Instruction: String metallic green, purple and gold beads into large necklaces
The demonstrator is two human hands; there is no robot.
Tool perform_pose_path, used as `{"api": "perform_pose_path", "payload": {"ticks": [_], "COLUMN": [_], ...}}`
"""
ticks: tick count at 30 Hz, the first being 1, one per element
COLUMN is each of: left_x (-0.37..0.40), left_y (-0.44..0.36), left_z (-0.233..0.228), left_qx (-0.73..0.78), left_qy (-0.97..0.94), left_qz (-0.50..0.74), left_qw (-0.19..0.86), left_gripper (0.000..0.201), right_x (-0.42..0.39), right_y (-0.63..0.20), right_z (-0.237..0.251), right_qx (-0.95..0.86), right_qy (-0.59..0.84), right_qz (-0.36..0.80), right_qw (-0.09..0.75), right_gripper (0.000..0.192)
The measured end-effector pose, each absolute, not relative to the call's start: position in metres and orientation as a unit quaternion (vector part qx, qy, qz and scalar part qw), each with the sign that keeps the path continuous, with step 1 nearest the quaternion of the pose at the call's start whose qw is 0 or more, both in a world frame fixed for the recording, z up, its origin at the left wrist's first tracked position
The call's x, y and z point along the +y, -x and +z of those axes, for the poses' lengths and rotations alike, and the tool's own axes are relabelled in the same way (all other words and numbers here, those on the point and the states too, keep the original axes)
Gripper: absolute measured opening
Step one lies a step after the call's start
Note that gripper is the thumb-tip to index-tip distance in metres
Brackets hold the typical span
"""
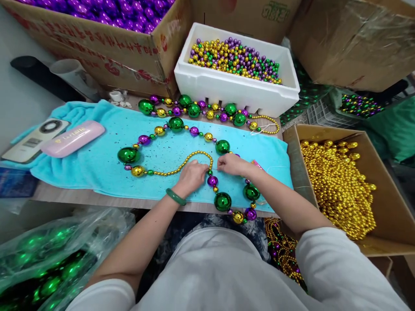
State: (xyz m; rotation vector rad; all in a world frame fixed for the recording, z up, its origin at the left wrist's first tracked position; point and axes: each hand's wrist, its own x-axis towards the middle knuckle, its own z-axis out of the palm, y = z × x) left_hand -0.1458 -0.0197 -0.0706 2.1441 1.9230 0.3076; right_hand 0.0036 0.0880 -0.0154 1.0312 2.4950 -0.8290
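A long bead necklace of large green, gold and purple balls lies looped on a turquoise towel. A strand of small gold beads is part of it. My left hand, with a green bangle on the wrist, pinches the gold strand near its end. My right hand pinches the string just to the right, beside a purple bead. The two hands are almost touching. A second finished necklace lies along the towel's far edge.
A white foam box of mixed small beads stands behind the towel. A cardboard box of gold strands is at the right, a box of purple balls at the back left. A pink case and remote lie left. Bags of green balls sit lower left.
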Motion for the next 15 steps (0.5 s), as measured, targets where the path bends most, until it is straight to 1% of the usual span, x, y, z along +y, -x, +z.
{"api": "perform_pose_path", "payload": {"ticks": [3, 6, 9, 15], "left_x": [-0.019, -0.018, -0.019, -0.022], "left_y": [0.146, 0.146, 0.148, 0.147], "left_z": [-0.068, -0.066, -0.065, -0.064], "left_qx": [0.657, 0.663, 0.673, 0.685], "left_qy": [-0.738, -0.733, -0.724, -0.716], "left_qz": [0.09, 0.083, 0.077, 0.055], "left_qw": [0.122, 0.129, 0.132, 0.121], "left_gripper": [0.03, 0.029, 0.03, 0.031], "right_x": [0.085, 0.082, 0.083, 0.089], "right_y": [0.002, 0.005, 0.004, -0.003], "right_z": [-0.014, -0.018, -0.025, -0.033], "right_qx": [0.898, 0.916, 0.92, 0.912], "right_qy": [-0.339, -0.324, -0.325, -0.353], "right_qz": [-0.2, -0.125, -0.104, -0.104], "right_qw": [0.193, 0.202, 0.195, 0.181], "right_gripper": [0.019, 0.025, 0.028, 0.026]}}
